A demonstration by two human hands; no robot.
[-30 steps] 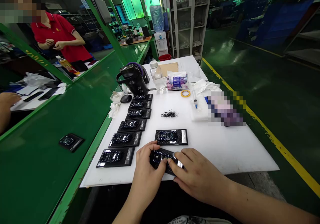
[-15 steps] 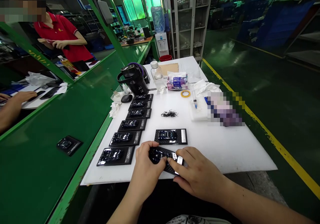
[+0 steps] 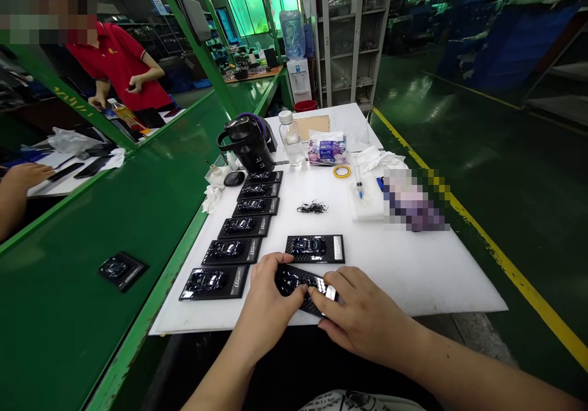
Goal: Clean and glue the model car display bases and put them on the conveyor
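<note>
White table beside green conveyor, row of six black plaques along table's left edge, black jug at its far end, another plaque just behind hands, left hand and right hand both clasped on black plaque with model car at table's near edge

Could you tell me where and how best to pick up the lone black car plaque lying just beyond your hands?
Judging by its flat pose, pinch the plaque by its two long edges from above; it lies with bare white board on every side, and the glossy raised car in the middle looks easily smudged.
</note>
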